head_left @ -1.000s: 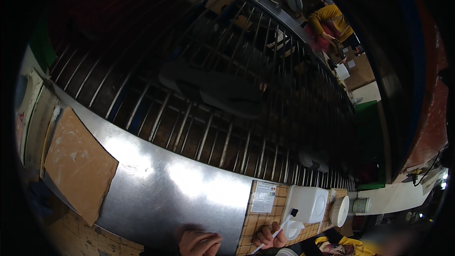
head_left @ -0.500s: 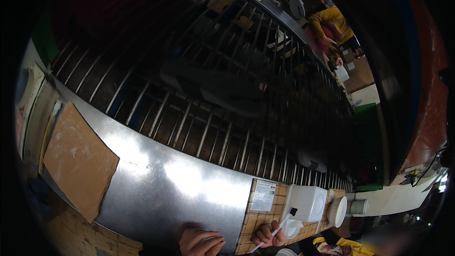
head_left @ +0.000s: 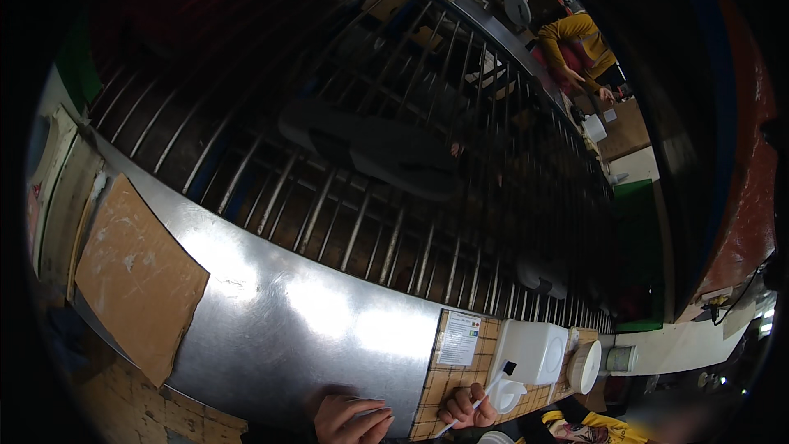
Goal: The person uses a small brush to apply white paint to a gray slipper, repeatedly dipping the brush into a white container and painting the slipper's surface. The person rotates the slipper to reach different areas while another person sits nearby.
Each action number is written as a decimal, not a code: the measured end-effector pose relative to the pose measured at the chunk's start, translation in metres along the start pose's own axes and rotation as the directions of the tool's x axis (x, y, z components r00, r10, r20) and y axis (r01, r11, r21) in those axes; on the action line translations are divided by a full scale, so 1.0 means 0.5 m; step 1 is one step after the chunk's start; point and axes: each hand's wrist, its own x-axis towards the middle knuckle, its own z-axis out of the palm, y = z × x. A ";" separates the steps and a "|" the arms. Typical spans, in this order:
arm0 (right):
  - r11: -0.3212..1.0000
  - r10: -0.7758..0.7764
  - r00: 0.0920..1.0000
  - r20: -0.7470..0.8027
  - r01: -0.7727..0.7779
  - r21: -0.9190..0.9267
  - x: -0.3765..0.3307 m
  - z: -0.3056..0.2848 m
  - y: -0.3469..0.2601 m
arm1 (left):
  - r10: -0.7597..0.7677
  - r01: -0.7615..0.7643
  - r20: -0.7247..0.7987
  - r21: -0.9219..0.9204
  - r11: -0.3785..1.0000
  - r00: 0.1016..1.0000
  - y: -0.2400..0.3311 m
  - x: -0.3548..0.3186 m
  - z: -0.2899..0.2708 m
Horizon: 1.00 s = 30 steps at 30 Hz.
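Steel bench (head_left: 288,321) runs under a barred conveyor (head_left: 394,156). My left hand (head_left: 352,418) rests loosely curled on it, holding nothing. My right hand (head_left: 468,405) pinches a thin white brush (head_left: 485,395) mid-handle beside a white tub (head_left: 530,351); it looks light, stiff, easily gripped.

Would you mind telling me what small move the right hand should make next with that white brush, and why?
Probably dip it: the right hand grips a thin white brush whose dark tip sits just above the small white cup, while the left hand rests flat on the steel bench.
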 end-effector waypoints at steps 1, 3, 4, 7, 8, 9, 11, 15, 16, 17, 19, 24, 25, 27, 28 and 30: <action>1.000 0.001 1.000 0.004 -0.001 -0.014 0.000 0.000 -0.002 | 0.000 0.000 0.001 0.000 1.000 1.000 0.001 0.000 0.002; 1.000 0.005 1.000 0.004 -0.005 -0.026 0.000 0.000 -0.003 | -0.004 0.004 0.006 -0.001 1.000 1.000 0.002 0.001 0.002; 1.000 0.007 1.000 -0.001 -0.007 -0.025 0.000 0.000 -0.003 | -0.005 0.005 0.009 -0.001 1.000 1.000 0.002 0.002 0.002; 1.000 0.010 1.000 0.005 -0.010 -0.018 0.000 0.002 -0.004 | -0.009 0.009 0.007 -0.006 1.000 1.000 0.003 0.003 0.003; 1.000 0.012 1.000 0.011 -0.012 -0.004 0.001 0.002 -0.005 | -0.010 0.010 0.014 -0.006 1.000 1.000 0.004 0.004 0.004; 0.999 0.015 1.000 0.002 -0.015 -0.044 0.001 0.002 -0.005 | -0.012 0.012 0.021 -0.006 1.000 1.000 0.004 0.004 0.003; 0.996 0.023 1.000 -0.015 -0.024 -0.085 0.000 0.003 -0.008 | -0.014 0.015 0.028 -0.008 1.000 1.000 0.003 0.003 0.002; 0.997 0.019 1.000 -0.017 -0.021 -0.081 0.000 0.002 -0.008 | -0.018 0.018 0.026 -0.011 1.000 1.000 0.000 -0.004 0.005; 0.999 0.014 1.000 -0.016 -0.014 -0.050 0.000 0.001 -0.007 | -0.019 0.019 0.025 -0.011 1.000 1.000 0.000 -0.008 0.008; 1.000 0.012 1.000 0.000 -0.012 -0.007 0.000 0.001 -0.005 | -0.079 0.080 0.011 -0.049 0.996 0.997 0.000 -0.012 0.011; 0.998 0.017 1.000 0.003 -0.017 -0.066 0.002 -0.002 -0.004 | -0.198 0.196 -0.001 -0.129 0.972 0.980 0.003 -0.024 0.022; 0.997 -0.012 0.995 0.103 0.020 -0.079 0.018 -0.001 0.007 | -0.148 0.148 0.144 0.008 0.989 0.979 -0.013 -0.030 -0.003; 0.995 -0.024 0.990 0.139 0.037 -0.090 0.020 0.001 0.010 | -0.149 0.149 0.145 0.012 0.989 0.978 -0.010 -0.028 -0.007; 0.984 -0.076 0.975 0.209 0.108 -0.143 0.024 0.005 0.016 | -0.213 0.210 0.138 0.034 0.977 0.967 0.004 -0.015 -0.002; 0.983 -0.087 0.971 0.223 0.120 -0.139 0.020 0.008 0.019 | -0.242 0.237 0.115 0.059 0.970 0.963 0.016 -0.007 0.004; 0.987 -0.115 0.970 0.214 0.136 -0.087 0.003 0.015 0.022 | -0.379 0.368 0.164 0.095 0.925 0.911 0.050 0.018 0.007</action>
